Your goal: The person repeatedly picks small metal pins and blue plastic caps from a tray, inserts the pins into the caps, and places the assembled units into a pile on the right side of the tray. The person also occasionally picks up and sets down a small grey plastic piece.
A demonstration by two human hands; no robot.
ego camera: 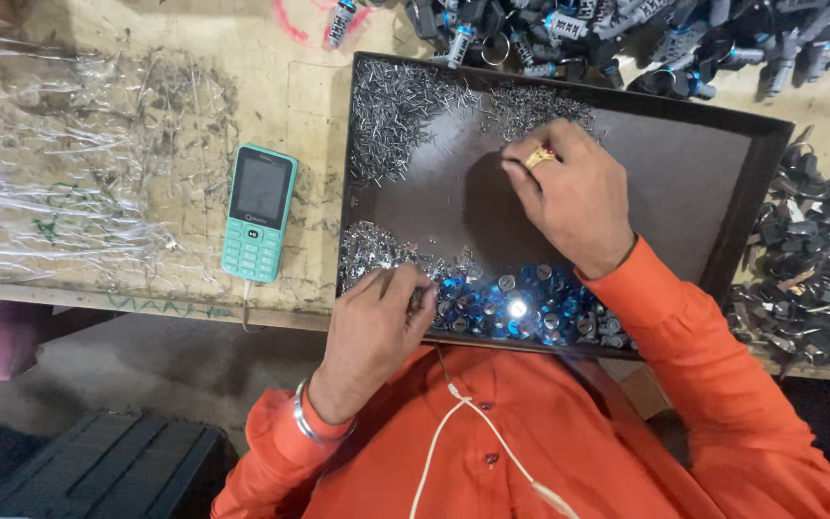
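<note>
The right hand (569,197) pinches, fingertips closed, at the pins (530,111) near the tray's (770,130) far edge. The left hand (377,322), curled shut, holds a small part at the near edge, beside the blue caps (530,308); what exactly it holds I cannot tell.

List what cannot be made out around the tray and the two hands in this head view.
- Right hand fingertips: curled under onto the tray; whether they pinch any metal pins is hidden.
- Left hand: its fingers cover whatever small part they touch among the blue caps.
- One cap: glare washes it out.
- Dark parts beside the tray: cut off by the right edge and too small to tell apart.
- Phone screen: dark, unreadable.
</note>
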